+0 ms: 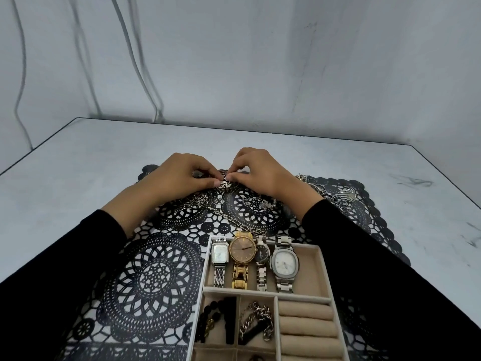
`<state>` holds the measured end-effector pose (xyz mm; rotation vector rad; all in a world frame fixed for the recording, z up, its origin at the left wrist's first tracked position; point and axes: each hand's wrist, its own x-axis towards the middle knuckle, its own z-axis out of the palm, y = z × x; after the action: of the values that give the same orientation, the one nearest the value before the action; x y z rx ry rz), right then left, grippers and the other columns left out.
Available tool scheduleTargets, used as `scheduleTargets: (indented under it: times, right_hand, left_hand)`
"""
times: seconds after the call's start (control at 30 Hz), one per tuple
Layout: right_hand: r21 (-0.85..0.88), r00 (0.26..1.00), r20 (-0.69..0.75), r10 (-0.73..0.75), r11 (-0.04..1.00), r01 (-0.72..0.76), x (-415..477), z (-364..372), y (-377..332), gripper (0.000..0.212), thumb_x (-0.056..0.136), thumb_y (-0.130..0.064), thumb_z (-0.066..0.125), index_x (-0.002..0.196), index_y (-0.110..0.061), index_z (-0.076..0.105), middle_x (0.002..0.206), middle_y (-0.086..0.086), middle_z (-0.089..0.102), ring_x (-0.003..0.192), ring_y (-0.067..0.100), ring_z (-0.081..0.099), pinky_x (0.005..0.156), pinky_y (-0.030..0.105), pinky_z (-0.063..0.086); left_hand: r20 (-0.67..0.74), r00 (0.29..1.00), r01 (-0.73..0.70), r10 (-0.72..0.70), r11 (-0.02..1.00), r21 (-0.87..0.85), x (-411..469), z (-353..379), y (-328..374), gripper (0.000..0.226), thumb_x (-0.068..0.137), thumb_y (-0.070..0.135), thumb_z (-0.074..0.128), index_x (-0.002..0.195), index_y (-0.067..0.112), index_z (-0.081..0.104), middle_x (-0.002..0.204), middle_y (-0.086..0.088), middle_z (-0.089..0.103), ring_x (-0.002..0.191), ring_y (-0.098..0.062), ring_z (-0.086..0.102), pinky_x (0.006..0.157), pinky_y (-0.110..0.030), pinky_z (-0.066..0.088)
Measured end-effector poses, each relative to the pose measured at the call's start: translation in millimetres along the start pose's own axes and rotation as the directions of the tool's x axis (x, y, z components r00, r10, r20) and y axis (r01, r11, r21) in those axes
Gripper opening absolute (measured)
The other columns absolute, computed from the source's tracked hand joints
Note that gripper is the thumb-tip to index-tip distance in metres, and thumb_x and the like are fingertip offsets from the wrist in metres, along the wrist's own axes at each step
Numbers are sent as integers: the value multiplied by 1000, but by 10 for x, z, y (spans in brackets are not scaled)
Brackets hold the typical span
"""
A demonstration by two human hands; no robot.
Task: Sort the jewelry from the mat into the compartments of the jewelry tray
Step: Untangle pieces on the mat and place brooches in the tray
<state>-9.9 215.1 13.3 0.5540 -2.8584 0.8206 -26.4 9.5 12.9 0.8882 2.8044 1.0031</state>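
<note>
While left hand (179,175) and right hand (257,173) pinch it, the silver chain (224,184) looks bunched.

A plain indoor work corner: a pale marbled table (78,162) against a bare grey wall (260,61) with hanging cables (141,67).

Pale table (78,178), wall (286,61), perhaps cables (141,67) behind
</note>
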Motion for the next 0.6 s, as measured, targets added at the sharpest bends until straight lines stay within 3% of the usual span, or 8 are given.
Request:
scheduleTargets:
  times: [0.17, 0.47, 0.6]
  right_hand:
    - [18, 1000, 13, 17, 1000, -17, -17, -16, -40, 14, 81, -23, 73, 92, -14, 76, 101, 0, 60, 99, 14, 56, 88, 26, 42]
    - [18, 997, 41, 67, 998, -67, -17, -29, -84, 11, 83, -20, 71, 93, -16, 75, 105, -1, 60, 100, 13, 56, 87, 23, 41]
    - [5, 998, 23, 56, 998, -56, -23, -4, -122, 13, 81, -23, 73, 92, -15, 75, 103, 0, 60, 98, 14, 57, 85, 23, 42]
  left_hand:
    - [-5, 1000, -13, 13, 999, 35, -7, -2, 11, 9, 84, 33, 75, 92, 32, 77, 96, 19, 72, 99, 2, 61, 95, -25, 46]
    - [-19, 1000, 1, 0, 999, 41, -12, -4, 25, 6, 84, 32, 75, 90, 32, 77, 94, 20, 71, 98, 4, 61, 91, -21, 45]
    - [-4, 1000, -13, 13, 998, 59, -6, -14, 13, 7, 83, 37, 75, 89, 35, 76, 95, 20, 71, 98, 4, 60, 85, -11, 40]
